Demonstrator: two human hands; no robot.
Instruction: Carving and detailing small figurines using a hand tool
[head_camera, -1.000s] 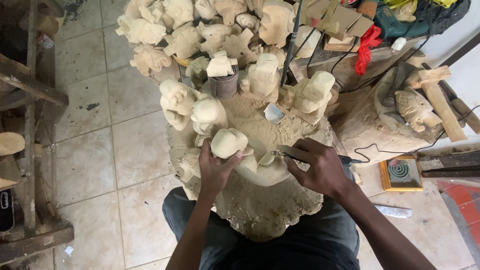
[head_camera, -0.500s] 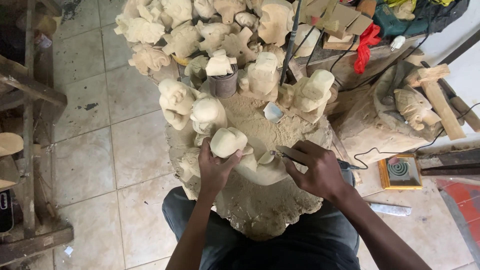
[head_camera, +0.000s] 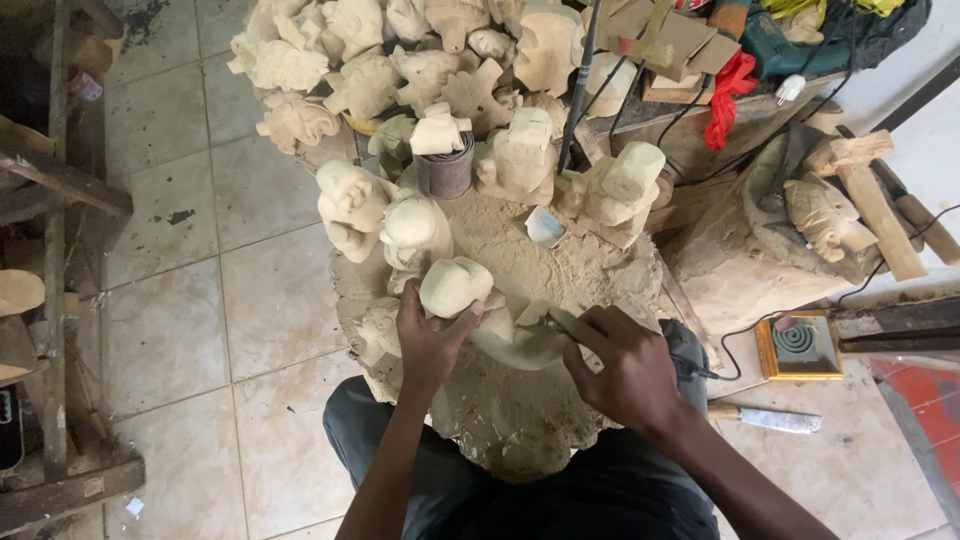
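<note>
A pale unfinished wooden carving (head_camera: 455, 285) rests on a sawdust-covered stump (head_camera: 520, 420) in front of me. My left hand (head_camera: 428, 340) grips the carving from below, thumb against its rounded top. My right hand (head_camera: 625, 365) is closed around a small carving tool (head_camera: 545, 322) whose tip touches the carving's lower right part. Both forearms reach in from the bottom of the head view.
Many more pale wooden figures (head_camera: 400, 70) crowd the far side of the stump. A larger carved block (head_camera: 820, 215) and a wooden mallet (head_camera: 870, 195) lie right. A small yellow square box (head_camera: 798, 346) and a knife (head_camera: 765, 418) sit on the tiled floor. Wooden frames (head_camera: 50, 200) stand left.
My hands stay on the carving; the right hand with the tool has shifted only slightly against the wood. Nothing else has moved.
</note>
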